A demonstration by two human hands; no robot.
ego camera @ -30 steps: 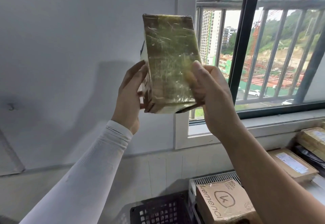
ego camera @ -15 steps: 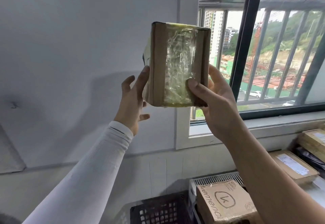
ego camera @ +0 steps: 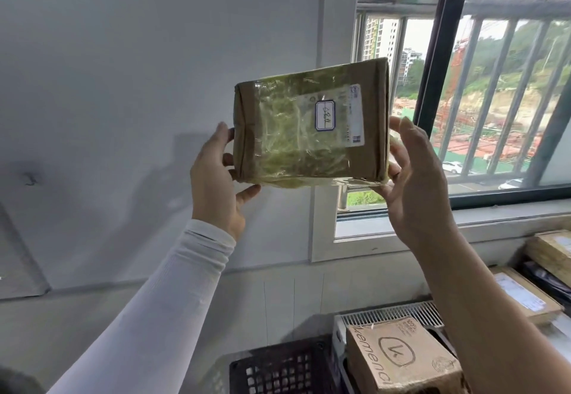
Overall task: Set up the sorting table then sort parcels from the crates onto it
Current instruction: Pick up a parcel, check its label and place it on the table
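crates sit nearest, at six o'clock: a black crate (ego camera: 278,369) and a pale crate (ego camera: 386,316) holding a printed carton (ego camera: 404,359), with more labelled boxes (ego camera: 522,294) at four o'clock. above them, at centre, the parcel (ego camera: 312,128) is held up in the air before the wall (ego camera: 139,84), label (ego camera: 340,115) facing the camera, well clear of any desk. it looks light and stiff, a cardboard box under glossy tape that is likely slippery, so the short ends are the best places to hold. left hand (ego camera: 216,183) grips its nine o'clock end, thumb beneath. right hand (ego camera: 411,171) is spread fairly wide, fingers nearly straight, cradling the three o'clock end. window (ego camera: 463,84) lies beyond.
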